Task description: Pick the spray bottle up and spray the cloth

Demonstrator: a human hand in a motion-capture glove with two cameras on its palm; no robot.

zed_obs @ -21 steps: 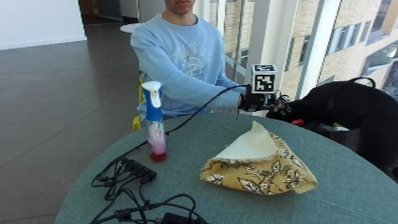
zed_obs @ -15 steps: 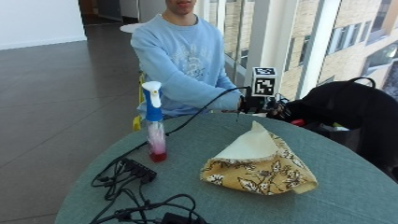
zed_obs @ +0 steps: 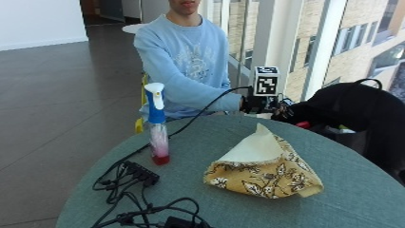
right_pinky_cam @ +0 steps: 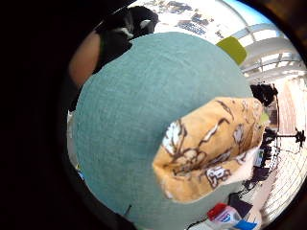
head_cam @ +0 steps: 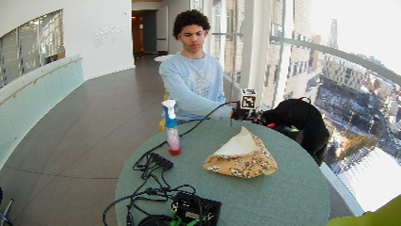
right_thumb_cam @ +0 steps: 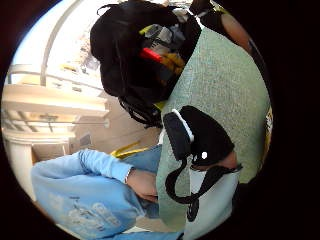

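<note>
Your right hand [zed_obs: 258,103] rests at the table's [zed_obs: 354,190] far edge; its finger state cannot be told. One spray bottle [zed_obs: 156,124] stands upright on the table, well apart from that hand. One folded cloth [zed_obs: 263,166] lies between them. One black bag [zed_obs: 354,111] sits just beside your hand; a tangle of black cables [zed_obs: 136,190] lies near the bottle

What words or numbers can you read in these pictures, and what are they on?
None can be read.
Sweatshirt: a pale print on the chest, too blurred to read.
Far wall in the wide outside view: faint lettering, too small to read.
Spray bottle: no label readable.
Cloth: a flower pattern only, no words.
</note>
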